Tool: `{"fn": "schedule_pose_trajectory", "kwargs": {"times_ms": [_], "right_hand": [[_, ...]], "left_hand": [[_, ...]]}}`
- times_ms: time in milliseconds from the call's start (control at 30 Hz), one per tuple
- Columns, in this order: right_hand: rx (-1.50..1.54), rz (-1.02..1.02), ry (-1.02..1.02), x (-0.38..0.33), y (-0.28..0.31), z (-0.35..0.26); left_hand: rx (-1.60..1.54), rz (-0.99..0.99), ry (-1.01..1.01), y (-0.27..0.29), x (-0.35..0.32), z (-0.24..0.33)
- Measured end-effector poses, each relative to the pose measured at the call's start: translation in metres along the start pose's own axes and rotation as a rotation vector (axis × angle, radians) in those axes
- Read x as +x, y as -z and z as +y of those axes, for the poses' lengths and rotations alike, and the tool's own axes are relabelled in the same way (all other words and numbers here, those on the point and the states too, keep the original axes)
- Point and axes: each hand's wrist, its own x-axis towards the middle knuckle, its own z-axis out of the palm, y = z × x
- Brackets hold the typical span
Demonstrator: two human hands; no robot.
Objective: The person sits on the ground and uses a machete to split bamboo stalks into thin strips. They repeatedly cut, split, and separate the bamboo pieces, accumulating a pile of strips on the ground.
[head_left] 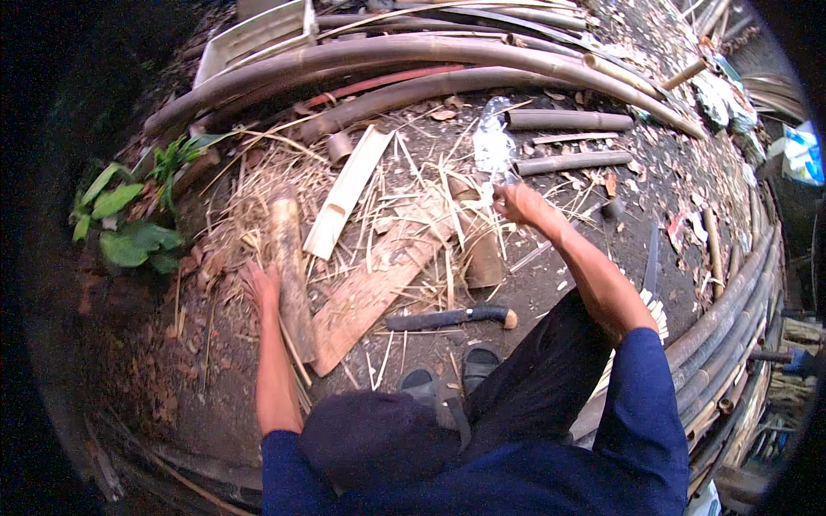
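Observation:
My left hand (261, 285) is low at the left, fingers spread over dry shavings (225, 279) beside a short round log (295, 275). Out to the right, my right hand (516, 204) has its fingers curled together at the lower end of a crumpled clear plastic bag (493, 146), apparently pinching it. A pale split bamboo length (348, 193) and a flat wooden board (370, 297) lie between my hands, the board partly under thin strips. Close to my right hand is a short brown bamboo section (482, 262). A dark-handled knife (452, 318) lies before my feet.
Long curved bamboo poles (413, 56) and a white crate (254, 43) lie at the far side. Cut bamboo pieces (572, 120) sit beyond my right hand. A saw blade (652, 258) and stacked poles (723, 318) are to the right; a leafy plant (129, 232) is left.

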Motion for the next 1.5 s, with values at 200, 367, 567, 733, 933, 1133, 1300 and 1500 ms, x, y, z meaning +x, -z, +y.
{"fn": "schedule_pose_trajectory", "kwargs": {"times_ms": [200,367,567,733,933,1133,1300,1500], "right_hand": [[0.055,0.399,-0.219,0.083,-0.023,0.102],[0.076,0.365,-0.483,0.153,-0.068,0.147],[-0.976,0.195,0.105,0.173,-0.161,0.389],[-0.577,0.287,-0.172,0.188,-0.161,0.434],[0.775,0.772,-0.590,0.118,-0.070,0.261],[1.268,0.575,-0.348,0.007,0.041,0.067],[1.227,0.207,-0.303,-0.075,0.073,-0.119],[1.245,-0.335,0.249,-0.111,-0.002,-0.268]], "left_hand": [[-0.490,-0.307,-0.516,-0.020,-0.106,0.200],[-0.280,-0.392,-0.715,-0.091,-0.160,0.190],[-0.339,-0.557,-0.734,-0.091,-0.148,0.213],[-0.382,-0.527,-0.699,-0.095,-0.144,0.205],[-0.412,-0.495,-0.667,-0.074,-0.147,0.199],[-0.473,-0.449,-0.626,-0.073,-0.159,0.188],[-1.219,-0.578,-0.023,-0.045,-0.136,0.217],[-1.726,-0.770,0.325,0.097,-0.096,0.168]]}}
